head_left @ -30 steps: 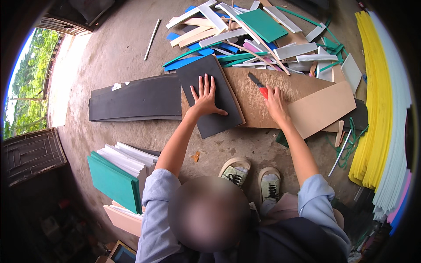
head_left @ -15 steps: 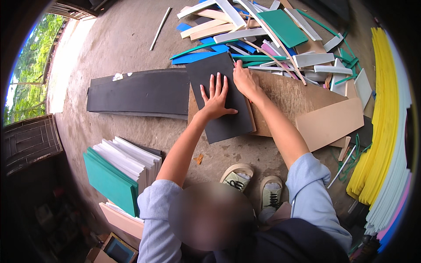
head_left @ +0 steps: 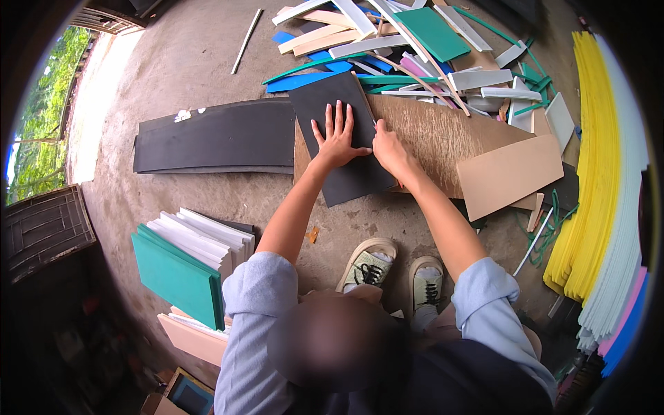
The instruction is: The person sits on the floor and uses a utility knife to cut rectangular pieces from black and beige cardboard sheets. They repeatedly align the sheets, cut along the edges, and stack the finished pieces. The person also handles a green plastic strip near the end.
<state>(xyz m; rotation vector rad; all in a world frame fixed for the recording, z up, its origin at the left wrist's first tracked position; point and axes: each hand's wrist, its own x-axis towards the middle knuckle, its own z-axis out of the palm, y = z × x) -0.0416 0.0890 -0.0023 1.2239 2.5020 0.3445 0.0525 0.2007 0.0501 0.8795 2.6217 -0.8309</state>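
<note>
My left hand (head_left: 337, 144) lies flat, fingers spread, on a black foam sheet (head_left: 354, 181). Along that sheet's right edge, my right hand (head_left: 394, 151) is closed around a slim tool that looks like a utility knife (head_left: 375, 126); most of it is hidden by the fingers. Under the sheet is a worn brown board (head_left: 436, 131), showing to its right. Long black sheets (head_left: 214, 138) lie stacked to the left, reaching the board's left edge. A beige sheet (head_left: 510, 176) rests over the board's right end.
Foam offcuts (head_left: 408, 52) in several colours are heaped beyond the board. Yellow sheets (head_left: 577, 187) are stacked at the right. White sheets (head_left: 200, 235) and green sheets (head_left: 176, 273) stand at the near left. A thin white strip (head_left: 247, 41) lies on the far floor.
My right hand has moved nearer to me along the black sheet's right edge, baring more of that edge behind it. My left hand keeps pressing on the sheet. The view has shifted slightly.
</note>
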